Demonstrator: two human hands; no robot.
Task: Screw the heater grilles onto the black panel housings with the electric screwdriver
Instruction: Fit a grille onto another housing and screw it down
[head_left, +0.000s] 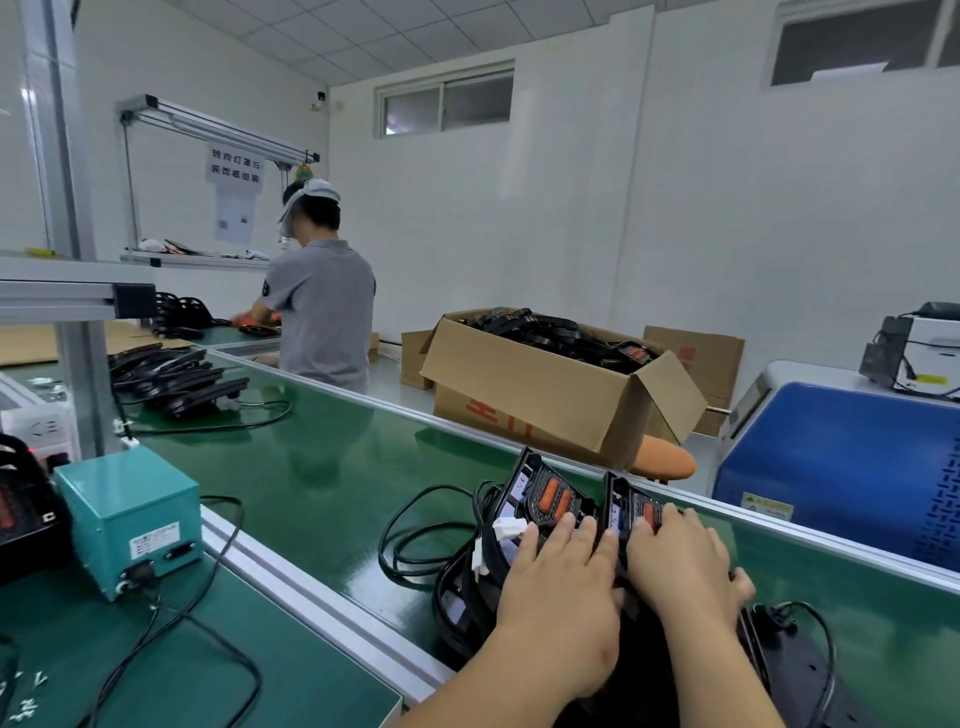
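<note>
Two black panel housings with orange grilles stand tilted on the green belt at the lower right. My left hand (558, 577) lies over the left housing (540, 493), fingers spread on its face. My right hand (680, 561) covers the right housing (631, 501) the same way, thumb curled round its right edge. More black housings and their cables (415, 535) are stacked under and beside my hands. No electric screwdriver is in view.
A teal power box (130, 514) sits at the left with cables trailing. A pile of black panels (176, 376) lies further up the belt. An open cardboard box (550, 384) of parts and a blue machine (841, 467) stand beyond the belt. Another person (317, 301) works at the back.
</note>
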